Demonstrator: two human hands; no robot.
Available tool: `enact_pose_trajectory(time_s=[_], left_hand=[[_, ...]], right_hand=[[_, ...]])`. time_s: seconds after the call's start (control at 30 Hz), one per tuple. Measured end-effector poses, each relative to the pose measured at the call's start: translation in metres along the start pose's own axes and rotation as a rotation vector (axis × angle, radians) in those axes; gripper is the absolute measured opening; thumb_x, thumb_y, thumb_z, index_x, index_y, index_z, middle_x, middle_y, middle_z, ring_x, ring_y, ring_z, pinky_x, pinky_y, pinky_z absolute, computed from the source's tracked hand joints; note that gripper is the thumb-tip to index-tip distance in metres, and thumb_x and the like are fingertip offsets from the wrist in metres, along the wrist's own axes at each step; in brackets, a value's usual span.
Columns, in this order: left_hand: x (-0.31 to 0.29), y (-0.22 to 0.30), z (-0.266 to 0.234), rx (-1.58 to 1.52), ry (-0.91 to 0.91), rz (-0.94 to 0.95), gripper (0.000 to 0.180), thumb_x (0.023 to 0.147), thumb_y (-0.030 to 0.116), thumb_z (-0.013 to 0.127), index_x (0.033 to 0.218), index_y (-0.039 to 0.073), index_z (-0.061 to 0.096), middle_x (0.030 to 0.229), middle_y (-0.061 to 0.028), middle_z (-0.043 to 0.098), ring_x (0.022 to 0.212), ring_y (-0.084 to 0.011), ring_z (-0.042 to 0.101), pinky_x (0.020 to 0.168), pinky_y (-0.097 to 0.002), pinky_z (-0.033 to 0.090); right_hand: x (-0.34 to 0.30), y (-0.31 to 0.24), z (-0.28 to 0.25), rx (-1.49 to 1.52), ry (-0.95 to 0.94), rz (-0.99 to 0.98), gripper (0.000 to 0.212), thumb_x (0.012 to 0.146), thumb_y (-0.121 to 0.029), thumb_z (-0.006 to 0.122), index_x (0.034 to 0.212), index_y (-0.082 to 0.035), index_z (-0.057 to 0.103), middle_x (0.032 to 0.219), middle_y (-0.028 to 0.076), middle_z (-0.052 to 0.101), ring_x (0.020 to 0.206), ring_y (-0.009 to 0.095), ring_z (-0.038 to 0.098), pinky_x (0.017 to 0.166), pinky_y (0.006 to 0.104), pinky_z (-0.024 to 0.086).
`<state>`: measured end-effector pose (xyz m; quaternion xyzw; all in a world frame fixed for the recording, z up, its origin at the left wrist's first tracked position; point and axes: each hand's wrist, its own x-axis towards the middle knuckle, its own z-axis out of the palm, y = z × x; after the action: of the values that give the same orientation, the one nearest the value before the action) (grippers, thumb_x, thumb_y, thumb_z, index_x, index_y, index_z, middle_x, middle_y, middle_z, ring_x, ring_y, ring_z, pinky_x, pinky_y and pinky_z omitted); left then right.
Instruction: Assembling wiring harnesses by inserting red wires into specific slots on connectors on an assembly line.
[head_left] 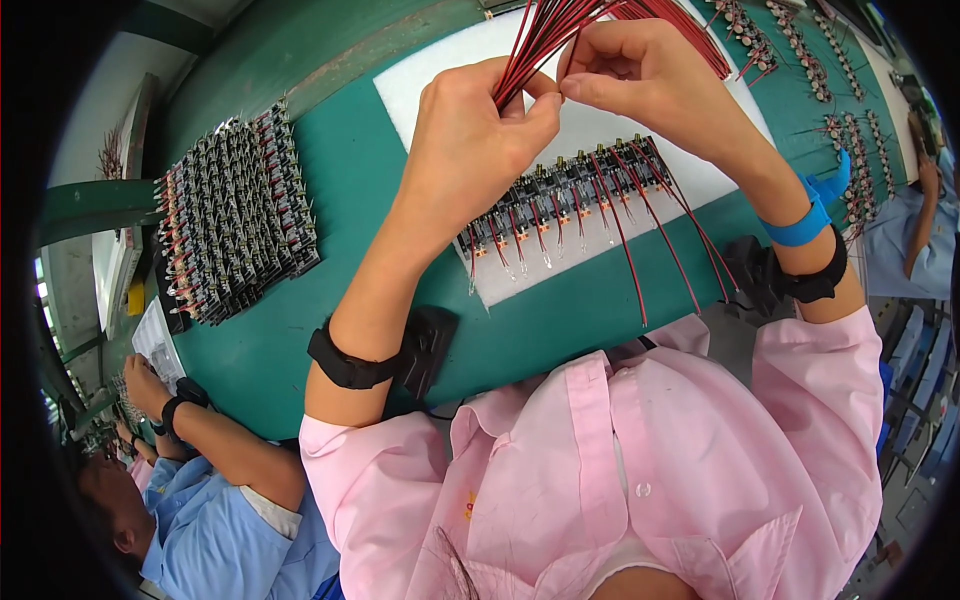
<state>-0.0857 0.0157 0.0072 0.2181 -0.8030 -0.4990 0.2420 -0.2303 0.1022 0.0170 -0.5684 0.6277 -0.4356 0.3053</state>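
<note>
My left hand (470, 140) is closed around a bundle of thin red and black wires (545, 35), which fans out past the top of the view. Close beside it, my right hand (650, 85) pinches thumb and forefinger together at the edge of the bundle, on what looks like a wire; its tip is mostly hidden by the fingers. Below both hands, a row of small black circuit boards (560, 190) lies on a white foam sheet (500, 285). Short leads with clear tips hang from the boards, and several longer red and black wires (665, 245) trail from its right end.
More red wires (690, 35) lie behind my right hand. Stacked circuit boards (240, 210) stand on the green table (340, 180) at left. Strips of small parts (800, 50) lie far right. A co-worker's hand (145, 385) is at lower left; another person (910, 240) sits at right.
</note>
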Motion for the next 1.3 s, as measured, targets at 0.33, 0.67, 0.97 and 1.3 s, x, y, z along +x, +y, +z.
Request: enact_pose_trajectory(time_s=[0.33, 0.67, 0.97, 1.3], left_hand=[[0.003, -0.003, -0.008, -0.019, -0.036, 0.023, 0.021, 0.068, 0.019, 0.061, 0.066, -0.002, 0.056, 0.046, 0.0017, 0.038, 0.042, -0.0050, 0.033, 0.038, -0.0225, 0.025], [0.003, 0.007, -0.012, -0.034, 0.014, 0.025, 0.022, 0.070, 0.020, 0.060, 0.067, -0.002, 0.056, 0.046, 0.0028, 0.039, 0.043, -0.0030, 0.033, 0.038, -0.0210, 0.023], [0.003, 0.009, -0.011, -0.019, 0.007, 0.029, 0.022, 0.070, 0.020, 0.059, 0.067, -0.002, 0.056, 0.046, 0.0021, 0.040, 0.043, -0.0037, 0.034, 0.039, -0.0213, 0.024], [0.002, 0.006, -0.010, -0.017, 0.002, 0.047, 0.021, 0.070, 0.020, 0.059, 0.067, -0.001, 0.056, 0.045, 0.0025, 0.037, 0.043, -0.0037, 0.033, 0.039, -0.0215, 0.023]], right_hand=[[-0.006, 0.012, 0.000, -0.159, -0.197, -0.002, 0.009, 0.069, -0.007, 0.056, 0.067, 0.001, 0.052, 0.062, 0.001, 0.049, 0.058, 0.007, 0.043, 0.054, 0.0217, 0.035], [-0.009, 0.021, 0.013, -0.219, -0.229, -0.081, 0.009, 0.068, -0.005, 0.055, 0.065, 0.001, 0.048, 0.059, 0.002, 0.044, 0.055, 0.010, 0.039, 0.051, 0.0232, 0.034], [-0.008, 0.023, 0.013, -0.267, -0.227, -0.108, 0.009, 0.067, -0.005, 0.054, 0.065, 0.001, 0.048, 0.060, 0.003, 0.044, 0.055, 0.011, 0.040, 0.051, 0.0234, 0.034], [-0.009, 0.024, 0.013, -0.262, -0.215, -0.151, 0.008, 0.066, -0.004, 0.054, 0.065, 0.001, 0.047, 0.060, 0.004, 0.044, 0.054, 0.012, 0.040, 0.050, 0.0240, 0.034]])
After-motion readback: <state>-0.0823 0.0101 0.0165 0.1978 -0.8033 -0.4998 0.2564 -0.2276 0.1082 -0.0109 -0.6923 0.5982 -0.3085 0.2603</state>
